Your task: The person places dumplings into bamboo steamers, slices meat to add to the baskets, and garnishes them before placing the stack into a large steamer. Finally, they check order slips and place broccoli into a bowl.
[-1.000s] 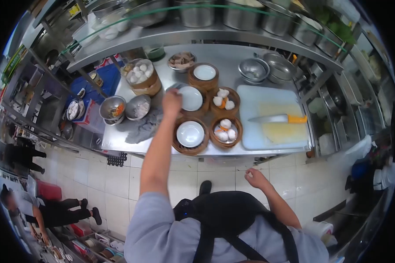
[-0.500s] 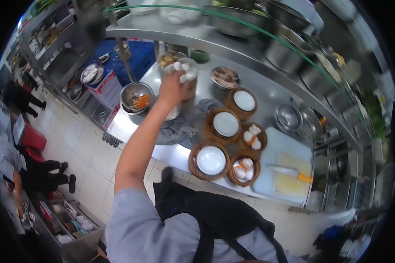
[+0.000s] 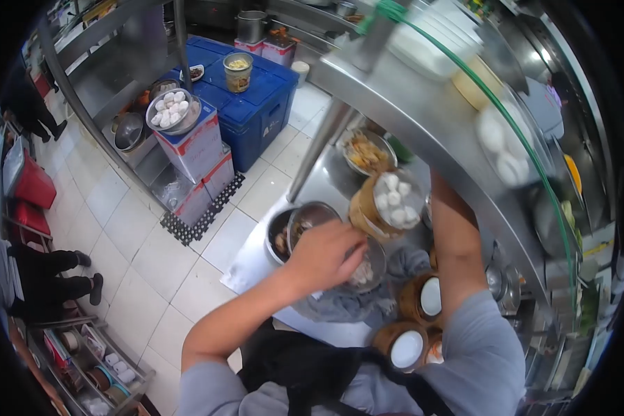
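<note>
My left hand [image 3: 329,255] is over the metal counter with its fingers curled and pressed together; what they hold, if anything, I cannot make out. Just behind it is a steel bowl [image 3: 313,213], overlapping a darker pot [image 3: 280,239] of food. Partly under the fingers sits a bowl of pale filling [image 3: 362,272]. Beyond my fingertips stands a tall tub [image 3: 368,212] topped with round white balls [image 3: 398,201]. My right forearm [image 3: 457,239] reaches up behind the steel shelf, which hides my right hand.
Bamboo steamers [image 3: 389,335] with white dishes stand near my body, beside a grey cloth [image 3: 350,305]. A steel shelf [image 3: 374,90] overhangs the counter. On the left are a blue chest [image 3: 267,114] and a bowl of white balls [image 3: 170,111] on boxes. A person's legs [image 3: 48,277] show at far left.
The view has swung left. My left hand has come off the tub of white balls and back toward the steel bowls. My right arm has come into view, reaching behind the shelf.
</note>
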The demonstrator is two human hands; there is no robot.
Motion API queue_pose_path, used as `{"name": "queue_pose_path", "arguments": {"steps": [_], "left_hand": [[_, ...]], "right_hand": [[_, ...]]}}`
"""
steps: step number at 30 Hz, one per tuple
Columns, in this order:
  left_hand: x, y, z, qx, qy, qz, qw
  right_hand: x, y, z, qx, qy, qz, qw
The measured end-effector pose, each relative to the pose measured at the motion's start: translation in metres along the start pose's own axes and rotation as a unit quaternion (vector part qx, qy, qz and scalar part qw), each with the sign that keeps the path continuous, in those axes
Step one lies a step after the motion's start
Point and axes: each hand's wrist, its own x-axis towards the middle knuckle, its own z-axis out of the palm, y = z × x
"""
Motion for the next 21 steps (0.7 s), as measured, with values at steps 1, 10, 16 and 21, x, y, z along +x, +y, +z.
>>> {"name": "queue_pose_path", "arguments": {"steps": [1, 10, 16, 21], "left_hand": [[-0.008, -0.005, -0.011, 0.005, -0.001, -0.008, 1.0], [-0.035, -0.034, -0.066, 0.014, 0.021, -0.083, 0.996], [-0.03, -0.041, -0.065, 0.048, 0.048, -0.061, 0.996], [-0.006, 0.004, -0.052, 0.126, 0.049, -0.037, 0.99]], "right_hand": [[0.017, 0.007, 0.01, 0.001, 0.019, 0.005, 1.0], [0.033, 0.037, 0.026, 0.054, 0.086, 0.013, 0.995], [-0.008, 0.003, -0.017, 0.133, 0.088, -0.024, 0.987], [-0.11, -0.027, -0.08, 0.184, 0.108, -0.041, 0.976]]}}
